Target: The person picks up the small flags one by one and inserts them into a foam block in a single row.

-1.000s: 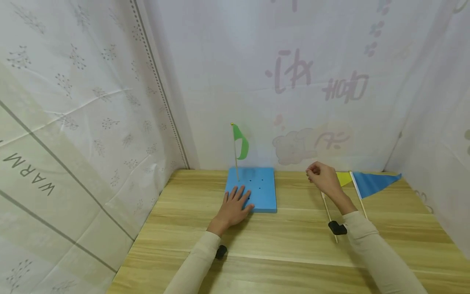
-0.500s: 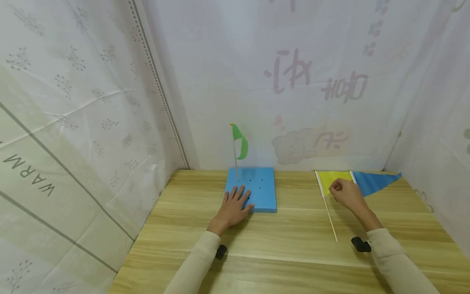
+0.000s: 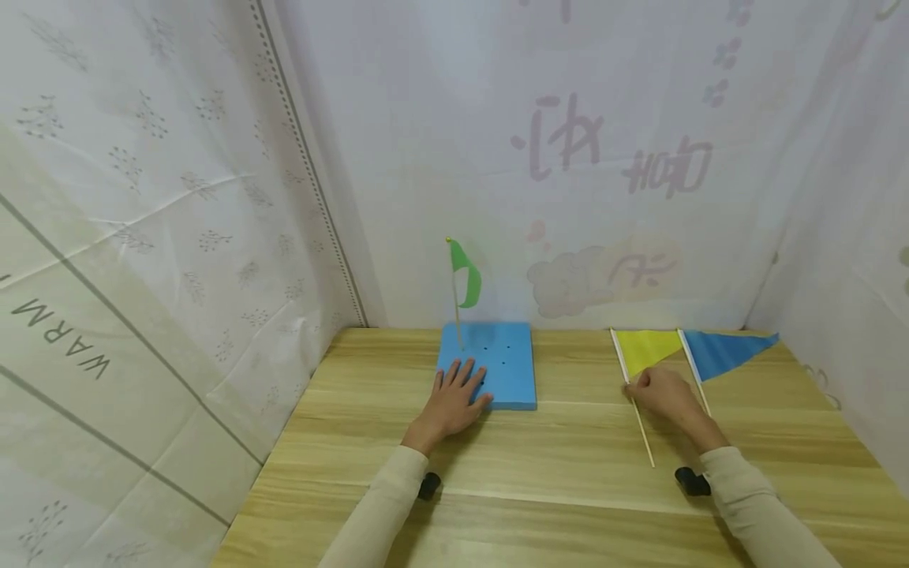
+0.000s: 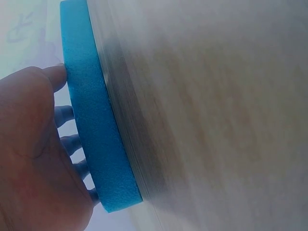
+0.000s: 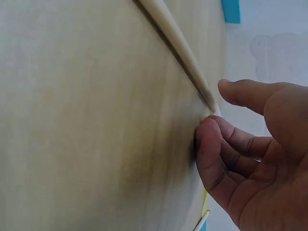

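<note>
Head view, from the left: a patterned sheet printed WARM [image 3: 60,341] hangs beside the wooden counter [image 3: 554,489]. Toward the back of the counter lies a blue foam block [image 3: 506,363] with small holes in its top, and a green flag [image 3: 465,273] stands upright in its rear left corner. The left hand [image 3: 454,398] rests flat on the block's near left corner, fingers spread and straight; the left wrist view shows the palm lying on the foam's top. Further right, a yellow flag [image 3: 645,349] lies flat on the counter. The right hand [image 3: 663,394] is at its stick [image 3: 641,431], fingers curled, fingertip and thumb closing on the stick without a full pinch in the right wrist view. Just beside, a blue flag [image 3: 726,352] lies flat.
</note>
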`<state>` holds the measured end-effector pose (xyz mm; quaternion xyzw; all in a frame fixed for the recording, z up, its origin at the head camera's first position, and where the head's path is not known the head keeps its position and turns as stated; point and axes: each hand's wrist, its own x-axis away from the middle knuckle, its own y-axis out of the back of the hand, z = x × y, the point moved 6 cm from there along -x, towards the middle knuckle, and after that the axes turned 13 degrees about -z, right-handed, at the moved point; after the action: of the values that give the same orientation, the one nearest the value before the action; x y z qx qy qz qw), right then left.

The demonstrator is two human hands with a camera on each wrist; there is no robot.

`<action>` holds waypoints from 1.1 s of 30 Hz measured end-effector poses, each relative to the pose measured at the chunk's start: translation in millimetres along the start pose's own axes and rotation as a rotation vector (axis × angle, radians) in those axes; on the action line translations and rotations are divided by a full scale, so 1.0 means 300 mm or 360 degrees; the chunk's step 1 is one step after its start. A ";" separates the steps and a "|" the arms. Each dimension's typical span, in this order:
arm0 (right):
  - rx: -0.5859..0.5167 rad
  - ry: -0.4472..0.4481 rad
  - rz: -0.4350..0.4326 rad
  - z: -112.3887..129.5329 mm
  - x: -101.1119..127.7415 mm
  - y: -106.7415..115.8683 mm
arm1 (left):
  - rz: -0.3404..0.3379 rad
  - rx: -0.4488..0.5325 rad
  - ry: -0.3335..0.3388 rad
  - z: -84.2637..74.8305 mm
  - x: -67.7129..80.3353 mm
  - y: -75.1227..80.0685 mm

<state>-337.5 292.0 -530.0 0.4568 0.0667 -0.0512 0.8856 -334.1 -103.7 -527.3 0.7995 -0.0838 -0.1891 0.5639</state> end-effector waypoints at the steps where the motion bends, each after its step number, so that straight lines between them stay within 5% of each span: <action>1: 0.0005 -0.0017 0.0005 -0.001 0.001 -0.005 | -0.0005 -0.0001 0.0000 -0.001 0.000 0.000; 26: -0.0137 -0.0254 0.0187 -0.025 -0.023 0.013 | -0.0018 -0.0007 -0.0007 -0.014 -0.002 0.015; 33: -0.0178 -0.0202 0.0149 0.004 -0.026 0.025 | -0.0014 -0.0022 -0.0018 -0.017 0.001 0.022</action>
<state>-344.1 295.5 -522.1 0.4050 -0.0082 -0.0348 0.9136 -331.1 -101.6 -519.6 0.7949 -0.0820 -0.1966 0.5681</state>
